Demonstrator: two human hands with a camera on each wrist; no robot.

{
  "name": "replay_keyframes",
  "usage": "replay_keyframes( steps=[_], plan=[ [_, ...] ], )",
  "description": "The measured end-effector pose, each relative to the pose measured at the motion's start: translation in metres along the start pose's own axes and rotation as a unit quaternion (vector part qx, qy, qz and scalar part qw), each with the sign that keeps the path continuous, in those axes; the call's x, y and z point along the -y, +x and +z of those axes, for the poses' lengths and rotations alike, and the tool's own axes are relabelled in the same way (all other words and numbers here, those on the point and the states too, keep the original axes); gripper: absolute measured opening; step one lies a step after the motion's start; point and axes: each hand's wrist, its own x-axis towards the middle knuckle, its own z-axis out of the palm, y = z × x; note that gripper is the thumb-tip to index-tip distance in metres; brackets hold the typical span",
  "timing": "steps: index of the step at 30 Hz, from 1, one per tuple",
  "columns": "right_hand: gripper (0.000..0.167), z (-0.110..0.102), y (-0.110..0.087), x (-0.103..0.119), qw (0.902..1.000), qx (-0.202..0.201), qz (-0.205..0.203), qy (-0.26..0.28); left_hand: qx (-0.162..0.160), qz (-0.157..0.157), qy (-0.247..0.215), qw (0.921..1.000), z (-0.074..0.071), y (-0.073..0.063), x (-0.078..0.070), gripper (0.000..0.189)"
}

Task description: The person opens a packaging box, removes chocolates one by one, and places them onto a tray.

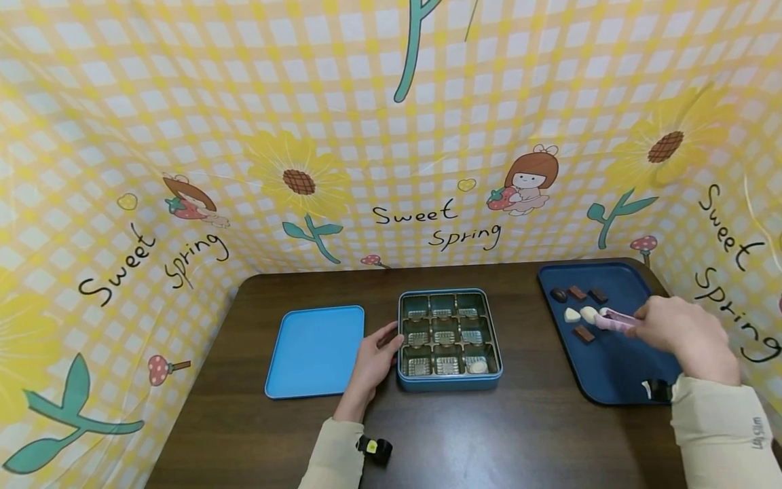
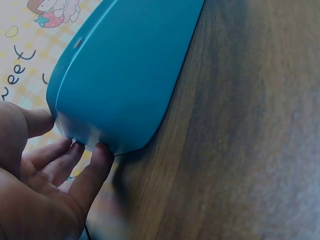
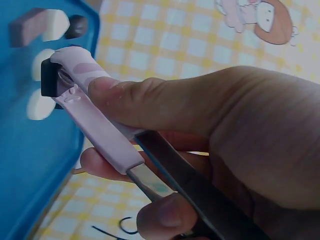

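Observation:
In the head view my left hand (image 1: 374, 360) holds the left side of a blue box (image 1: 449, 384). Its thumb is at the rim and its fingertips touch the outer wall in the left wrist view. The box has a clear insert divided into several compartments; a whitish piece (image 1: 477, 366) lies in the front right one. My right hand (image 1: 681, 333) grips pink-tipped tongs (image 3: 107, 130) with metal arms over a dark blue tray (image 1: 629, 367). Their tips are beside a white chocolate (image 1: 589, 314). A dark block (image 3: 50, 78) shows at the tips; whether they pinch it I cannot tell.
A light blue lid (image 1: 314, 353) lies flat left of the box. On the tray are brown chocolates (image 1: 584, 333), another white one (image 1: 571, 315) and a dark oval one (image 1: 559, 295). Patterned cloth (image 1: 366, 170) stands behind the dark wooden table (image 1: 550, 435) and along its sides.

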Motion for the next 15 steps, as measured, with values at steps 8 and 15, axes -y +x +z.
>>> replay_keyframes(
  steps=[8, 15],
  plan=[
    [0.041, 0.014, 0.005, -0.009, 0.9997, 0.021, -0.007, 0.006, 0.007, 0.004, -0.003, 1.0, -0.001, -0.004, -0.007, 0.045],
    [0.04, 0.015, 0.008, -0.008, 0.9998, 0.017, 0.006, 0.009, 0.009, 0.001, 0.0, 1.0, -0.003, -0.024, -0.043, 0.044]
  ],
)
